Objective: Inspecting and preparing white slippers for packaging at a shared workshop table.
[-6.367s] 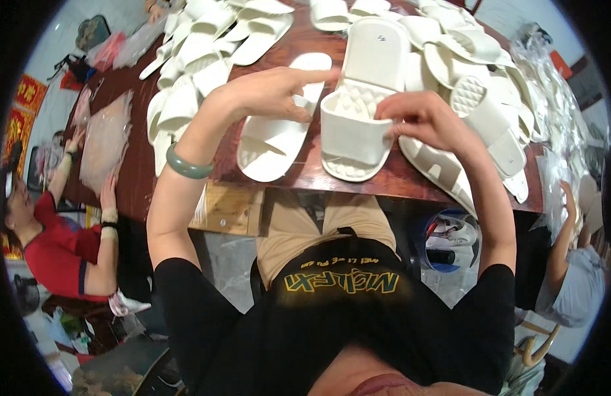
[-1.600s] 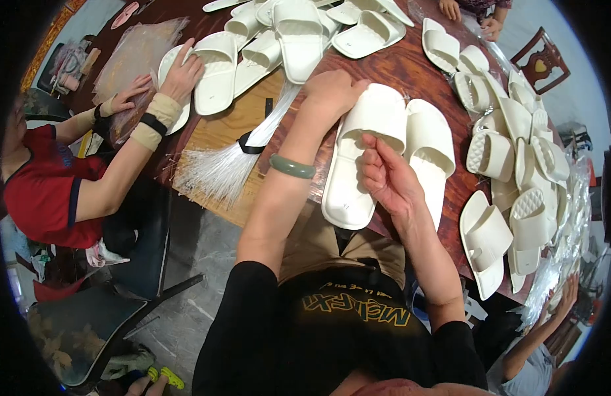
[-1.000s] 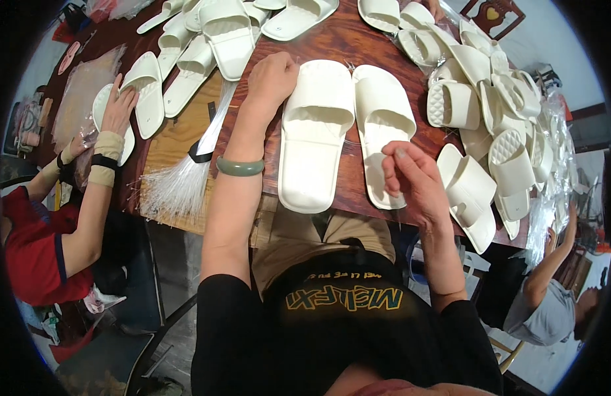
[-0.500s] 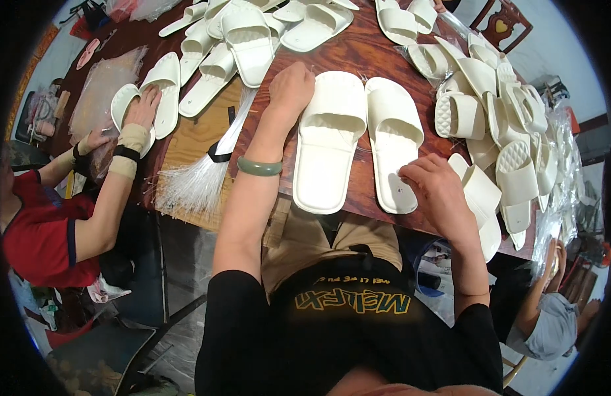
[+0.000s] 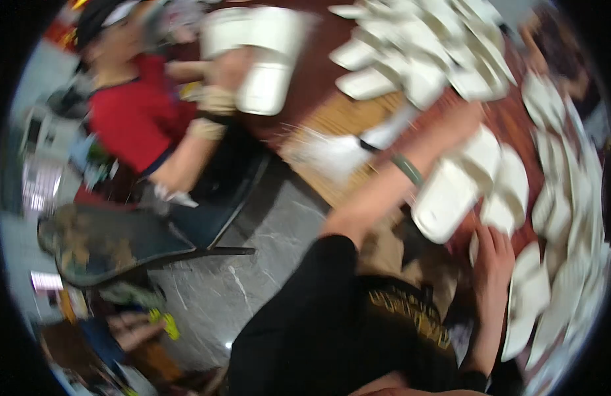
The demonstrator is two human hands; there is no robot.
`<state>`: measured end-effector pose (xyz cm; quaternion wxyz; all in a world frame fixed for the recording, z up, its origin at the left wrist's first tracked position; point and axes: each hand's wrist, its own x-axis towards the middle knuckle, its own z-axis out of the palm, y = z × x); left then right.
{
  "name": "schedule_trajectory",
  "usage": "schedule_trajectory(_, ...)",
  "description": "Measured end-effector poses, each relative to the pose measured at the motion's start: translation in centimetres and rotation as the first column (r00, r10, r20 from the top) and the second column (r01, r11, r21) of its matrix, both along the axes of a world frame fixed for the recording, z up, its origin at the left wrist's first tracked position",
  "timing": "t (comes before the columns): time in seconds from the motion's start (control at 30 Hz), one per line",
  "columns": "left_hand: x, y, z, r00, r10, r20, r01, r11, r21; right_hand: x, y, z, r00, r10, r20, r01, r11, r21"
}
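A pair of white slippers lies side by side near the table edge, the left slipper (image 5: 444, 204) and the right slipper (image 5: 507, 198), heels toward me. My left hand (image 5: 465, 122), below a green bangle (image 5: 407, 169), is by the toe end of the left slipper; blur smears its fingers. At the heel of the right slipper is my right hand (image 5: 495, 254), its fingertips against or just beside it. Blur hides whether those fingers grip anything.
Piled white slippers (image 5: 411, 46) fill the table's far side, and more (image 5: 556, 218) line the right. A bundle of clear plastic strands (image 5: 332, 155) lies left of my arm. A co-worker in red (image 5: 130, 112) holds white slippers (image 5: 262, 86); a dark chair (image 5: 120, 244) stands nearby.
The view has swung left and blurred, so the table sits further right. The co-worker on the left has lifted slippers off the table. My hands stay around the same pair.
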<state>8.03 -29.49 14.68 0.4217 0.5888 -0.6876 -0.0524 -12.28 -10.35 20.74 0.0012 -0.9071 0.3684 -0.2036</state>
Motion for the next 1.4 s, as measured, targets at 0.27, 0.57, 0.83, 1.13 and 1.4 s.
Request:
schedule_trajectory(0.27,-6.3,-2.0,1.9,0.664,-0.572,-0.482,0.745,0.56,0.362,-3.4,-1.2,-2.9,0.998,-0.056,-0.028,0.056,0.998,0.021)
schedule_trajectory(0.57,-7.5,-1.6,2.3,0.684,-0.607,-0.404,0.713,0.441,0.545,-3.1,-4.2,-3.4,0.989,0.134,0.056,-0.135,0.991,0.021)
schedule_trajectory(0.83,-7.0,-1.9,0.0,0.708,-0.583,-0.397,0.706,0.58,0.407,-3.3,-7.0,-4.7,0.993,-0.073,0.098,0.072,0.997,0.011)
schedule_trajectory(1.13,-5.6,-1.4,1.0,0.606,-0.513,-0.608,0.761,0.596,0.255,-2.8,-8.4,-5.8,0.992,-0.105,0.067,0.104,0.994,0.022)
schedule_trajectory(1.4,-5.7,-0.8,0.9,0.713,-0.631,-0.306,0.675,0.736,0.056,-2.5,-7.5,-4.9,0.992,-0.072,0.099,0.071,0.997,0.014)
